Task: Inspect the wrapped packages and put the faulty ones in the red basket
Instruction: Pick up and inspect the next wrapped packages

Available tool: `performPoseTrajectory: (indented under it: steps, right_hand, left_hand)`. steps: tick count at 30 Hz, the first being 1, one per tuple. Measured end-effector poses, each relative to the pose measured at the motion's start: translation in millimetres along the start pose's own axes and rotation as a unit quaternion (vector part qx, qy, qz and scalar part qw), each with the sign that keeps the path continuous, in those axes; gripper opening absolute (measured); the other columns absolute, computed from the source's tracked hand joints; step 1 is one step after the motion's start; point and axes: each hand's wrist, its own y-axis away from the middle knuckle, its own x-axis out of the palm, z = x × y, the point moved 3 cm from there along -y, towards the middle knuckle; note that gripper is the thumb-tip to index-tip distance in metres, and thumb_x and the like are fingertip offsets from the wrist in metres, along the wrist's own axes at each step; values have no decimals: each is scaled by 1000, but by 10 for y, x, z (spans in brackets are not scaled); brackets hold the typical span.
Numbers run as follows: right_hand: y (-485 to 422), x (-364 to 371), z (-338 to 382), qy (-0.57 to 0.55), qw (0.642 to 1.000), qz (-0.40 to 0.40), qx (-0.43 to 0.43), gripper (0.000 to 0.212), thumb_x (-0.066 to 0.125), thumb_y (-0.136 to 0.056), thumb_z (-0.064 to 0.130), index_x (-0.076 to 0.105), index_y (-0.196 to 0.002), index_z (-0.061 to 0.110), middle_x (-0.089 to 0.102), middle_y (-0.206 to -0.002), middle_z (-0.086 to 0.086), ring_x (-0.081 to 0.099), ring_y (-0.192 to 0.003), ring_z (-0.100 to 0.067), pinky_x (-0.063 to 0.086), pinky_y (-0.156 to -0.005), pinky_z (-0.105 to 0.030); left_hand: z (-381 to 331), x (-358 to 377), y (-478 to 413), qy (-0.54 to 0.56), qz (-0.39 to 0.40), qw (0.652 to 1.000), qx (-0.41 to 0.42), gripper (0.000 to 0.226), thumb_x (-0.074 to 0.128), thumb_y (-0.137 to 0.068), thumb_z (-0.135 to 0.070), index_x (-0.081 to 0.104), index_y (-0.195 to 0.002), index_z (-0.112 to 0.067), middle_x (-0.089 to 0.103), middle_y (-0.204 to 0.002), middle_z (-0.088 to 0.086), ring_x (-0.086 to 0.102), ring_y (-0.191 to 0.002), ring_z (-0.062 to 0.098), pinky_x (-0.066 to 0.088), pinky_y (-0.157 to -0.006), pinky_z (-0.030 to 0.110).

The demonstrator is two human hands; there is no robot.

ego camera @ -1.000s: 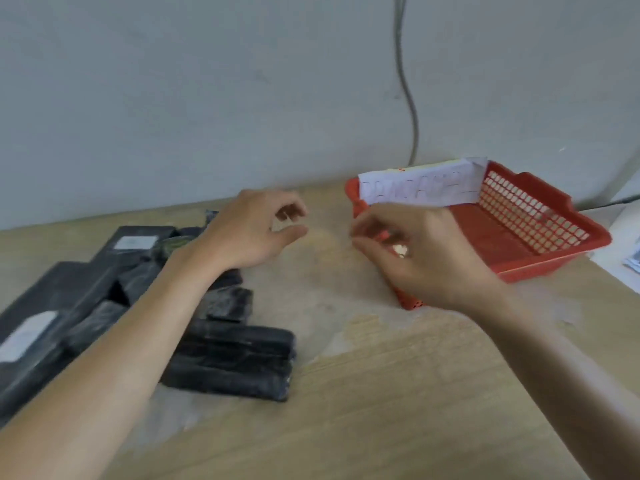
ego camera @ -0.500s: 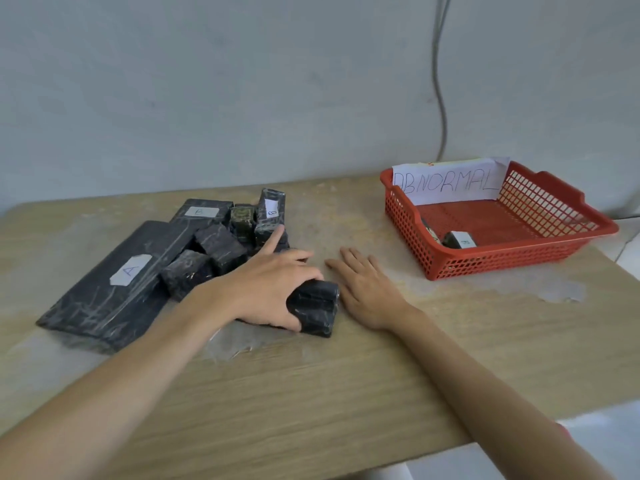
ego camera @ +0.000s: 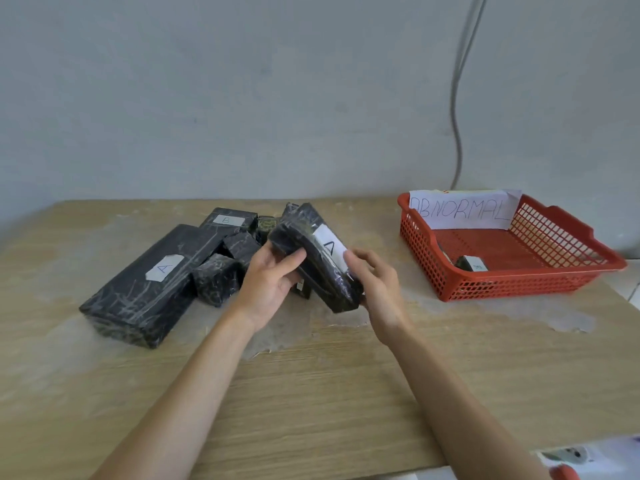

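A flat rectangular package (ego camera: pixel 318 268) in glossy crinkled black film is being gripped by the left hand (ego camera: pixel 270 285) and right hand (ego camera: pixel 379 289).

Held package (ego camera: pixel 322 282): black plastic film wrap, glossy, creased, streaked with highlights. Label (ego camera: pixel 329 247) on it: white paper, matt. Large package (ego camera: pixel 145 289): same glossy black film, wrinkled. Red basket (ego camera: pixel 502 289): moulded plastic, smooth, slight sheen, lattice walls. Sign (ego camera: pixel 464 209) on basket: white paper, matt. Table (ego camera: pixel 346 393): wood-grain top, matt, whitish rough patches. Wall (ego camera: pixel 242 98): matt, painted look.
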Motion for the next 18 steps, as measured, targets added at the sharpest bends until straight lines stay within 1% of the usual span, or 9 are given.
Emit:
performPoseTrajectory:
  steps: [3,5,7,8,9,11,13,15,18]
  right_hand:
    - [-76,-35,-36,-15,999,-34,4,52,94,-73,29,73,-119,15,82,-104,-6,81,-91,-27,64,-71,-35]
    - [-153,-70,-6,-6,999,-41,-15,63,97,-62,29,73,-119,16,81,-109,-6,81,-95,-25,66,-75,-36]
    - [-225,-85,20,11,999,-38,-30,67,98,-58,28,72,-119,17,79,-114,-6,79,-101,-23,66,-80,-37]
    - [-251,-88,25,19,998,-37,-36,69,99,-56,27,72,-119,18,78,-117,-5,78,-105,-21,66,-82,-37]
    - [-269,-90,17,22,998,-36,-45,71,100,-56,26,72,-120,19,77,-120,-4,77,-107,-20,66,-83,-36]
    - [-252,-65,-13,7,997,-47,-57,70,99,-58,27,71,-122,20,76,-123,-2,77,-109,-16,65,-83,-33]
    - [-204,-30,-68,-33,995,-75,-59,60,95,-69,29,70,-123,19,78,-120,-2,77,-108,-19,64,-82,-31]
    - [-162,9,-118,-51,993,-99,-50,42,86,-87,31,69,-123,20,80,-113,-4,78,-105,-23,64,-81,-35]
    - [-121,49,-143,-35,992,-110,-44,29,71,-101,37,67,-125,22,77,-108,-6,79,-93,-22,65,-66,-37]
  left_hand:
    - [25,-146,64,13,4,1000,0,38,66,-86,-12,65,-123,-5,76,-118,13,69,-116,29,60,-99,42]
    - [28,-237,81,25,-7,1000,-11,62,80,-80,-41,63,-129,-6,73,-122,16,67,-117,31,56,-105,52]
    - [-10,-258,90,13,-46,999,-19,89,83,-70,-70,62,-133,-11,73,-125,15,70,-118,32,60,-99,53]
    - [-22,-258,92,-7,-73,997,-20,88,82,-70,-73,63,-132,-13,75,-123,13,72,-118,32,63,-93,49]
    - [-23,-255,90,-37,-99,994,-18,78,82,-76,-68,62,-129,-14,78,-118,10,73,-117,33,65,-87,44]
    - [-14,-277,79,-68,-149,987,-7,46,81,-91,-32,60,-128,-15,82,-104,2,74,-113,35,65,-80,41]
    - [18,-289,79,-79,-154,985,-3,46,74,-95,-6,57,-135,-20,82,-101,-3,77,-107,27,66,-82,46]
    - [46,-273,81,-93,-129,987,3,45,69,-99,-1,58,-135,-25,81,-107,-4,77,-107,22,65,-88,50]
    - [73,-234,90,-90,-121,988,14,29,66,-99,-3,65,-119,-24,78,-108,-3,75,-108,23,63,-91,52]
